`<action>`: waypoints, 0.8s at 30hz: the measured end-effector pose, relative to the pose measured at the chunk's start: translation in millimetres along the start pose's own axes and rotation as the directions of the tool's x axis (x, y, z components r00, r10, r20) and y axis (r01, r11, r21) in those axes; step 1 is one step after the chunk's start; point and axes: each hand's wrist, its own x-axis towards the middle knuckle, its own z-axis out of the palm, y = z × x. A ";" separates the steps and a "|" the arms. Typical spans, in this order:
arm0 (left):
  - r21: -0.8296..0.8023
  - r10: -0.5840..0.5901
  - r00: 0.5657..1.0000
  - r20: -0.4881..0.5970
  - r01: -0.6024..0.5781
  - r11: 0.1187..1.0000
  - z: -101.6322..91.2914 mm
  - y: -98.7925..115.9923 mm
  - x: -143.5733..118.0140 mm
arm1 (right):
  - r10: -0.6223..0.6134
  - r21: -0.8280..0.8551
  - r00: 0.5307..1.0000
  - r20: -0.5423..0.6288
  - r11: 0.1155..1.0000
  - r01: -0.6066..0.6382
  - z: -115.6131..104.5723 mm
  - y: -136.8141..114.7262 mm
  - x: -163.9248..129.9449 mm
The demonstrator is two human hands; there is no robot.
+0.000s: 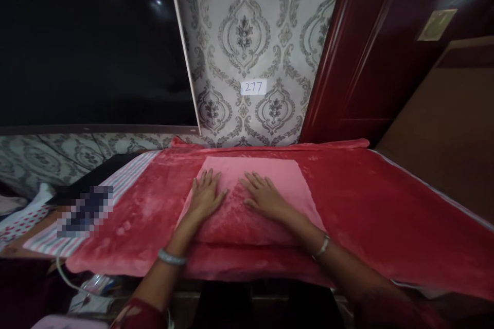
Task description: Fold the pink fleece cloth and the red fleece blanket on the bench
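Cloth [270,175] (pink, folded) | under flat left hand [205,196] | right hand [264,196]

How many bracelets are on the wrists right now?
2: one silver bracelet on the left wrist, one bracelet on the right wrist. Both hands lie flat on the pink folded cloth.

Grey damask wallpaper [247,36] bearing a small numbered label [253,87] fills the back wall, between a dark glossy panel [88,41] and a maroon door [386,46].
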 end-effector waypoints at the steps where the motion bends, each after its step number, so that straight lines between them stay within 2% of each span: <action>1: 0.027 -0.020 1.000 0.016 0.020 0.999 4.2 2.0 3.3 | -0.002 0.001 1.000 0.020 1.000 0.002 2.2 0.4 10.5; 4: 0.074 -0.040 0.998 0.052 0.036 0.997 16.7 1.5 4.2 | 0.009 0.019 0.999 0.045 1.000 -0.010 13.8 8.9 25.1; 7: 0.078 -0.032 0.998 0.058 0.027 0.997 22.9 -1.8 1.2 | 0.040 0.031 0.999 0.023 0.999 -0.041 25.0 16.6 24.4; 10: 0.076 -0.031 0.998 0.060 0.026 0.997 23.3 -3.5 1.0 | 0.078 0.020 0.997 0.022 0.997 -0.078 27.1 24.7 21.7; 14: 0.068 -0.046 0.997 0.065 0.042 0.997 24.0 -4.2 3.9 | 0.208 -0.034 0.977 0.043 0.978 -0.207 17.6 56.0 16.9; 19: 0.070 -0.072 0.993 0.098 0.065 0.995 25.8 -2.6 4.4 | 0.435 -0.119 0.898 0.070 0.897 -0.425 1.2 103.1 1.7; 22: 0.066 -0.083 0.988 0.132 0.075 0.995 20.9 -2.2 3.9 | 0.513 -0.136 0.856 0.069 0.854 -0.502 -9.6 109.0 1.6; 24: 0.047 -0.101 0.977 0.187 0.094 0.994 12.7 -1.8 7.5 | 0.507 -0.135 0.860 0.058 0.857 -0.497 -16.2 103.5 11.2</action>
